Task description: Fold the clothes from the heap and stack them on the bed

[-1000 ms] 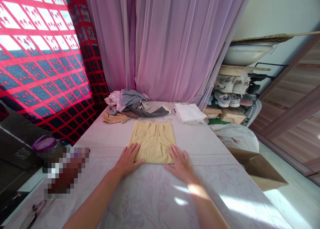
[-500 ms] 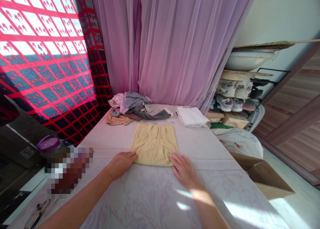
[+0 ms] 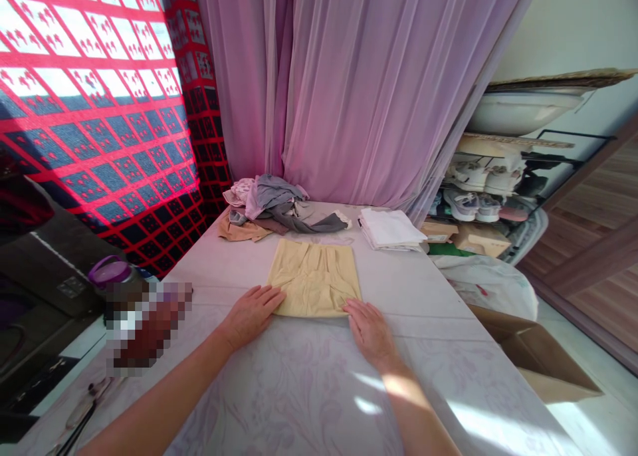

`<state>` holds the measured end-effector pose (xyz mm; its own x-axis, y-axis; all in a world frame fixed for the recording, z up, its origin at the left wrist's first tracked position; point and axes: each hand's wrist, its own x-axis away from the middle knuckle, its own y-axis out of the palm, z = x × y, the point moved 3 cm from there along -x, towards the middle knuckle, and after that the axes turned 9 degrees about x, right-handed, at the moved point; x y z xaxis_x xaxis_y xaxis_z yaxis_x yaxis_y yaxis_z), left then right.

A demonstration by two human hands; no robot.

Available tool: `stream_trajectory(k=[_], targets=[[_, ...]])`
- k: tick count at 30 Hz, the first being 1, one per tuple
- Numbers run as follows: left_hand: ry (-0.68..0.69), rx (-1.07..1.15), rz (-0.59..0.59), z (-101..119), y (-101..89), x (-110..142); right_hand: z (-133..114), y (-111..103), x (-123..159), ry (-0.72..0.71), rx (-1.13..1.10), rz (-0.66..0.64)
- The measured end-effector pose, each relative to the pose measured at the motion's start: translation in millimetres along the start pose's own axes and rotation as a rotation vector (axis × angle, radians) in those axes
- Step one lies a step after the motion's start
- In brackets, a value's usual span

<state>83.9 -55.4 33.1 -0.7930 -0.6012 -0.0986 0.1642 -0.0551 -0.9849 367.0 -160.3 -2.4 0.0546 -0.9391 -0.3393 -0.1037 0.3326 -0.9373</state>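
Observation:
A pale yellow folded garment (image 3: 315,276) lies flat on the table, with creases running through its middle. What kind of garment it is cannot be made out. At its near left corner rests my left hand (image 3: 253,316), open, fingers stretched out and laid on the cloth's edge. My right hand (image 3: 369,331) is open too, its fingertips touching the near right corner and its palm low over the tabletop. Both forearms reach in from the bottom of the view.
Behind the garment lies a heap of crumpled clothes (image 3: 279,200). A stack of folded white cloth (image 3: 391,228) sits at the table's back right. An open cardboard box (image 3: 538,349) and a shoe rack (image 3: 491,157) stand off to the right. Eyeglasses (image 3: 82,413) lie at the left edge.
My left fingers have spread and slid a little further onto the garment's corner. My right hand stays at its corner. The whole view has shifted slightly.

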Motion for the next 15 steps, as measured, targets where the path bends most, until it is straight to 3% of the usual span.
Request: stream_trajectory(k=[11,15], targets=[[-0.128,0.206,-0.051,-13,2.1,-10,4,-3,3,0.018,0.031,-0.087],[-0.11,0.265,0.026,-16,-10.8,-8,7,-18,2,0.035,-0.015,-0.029]])
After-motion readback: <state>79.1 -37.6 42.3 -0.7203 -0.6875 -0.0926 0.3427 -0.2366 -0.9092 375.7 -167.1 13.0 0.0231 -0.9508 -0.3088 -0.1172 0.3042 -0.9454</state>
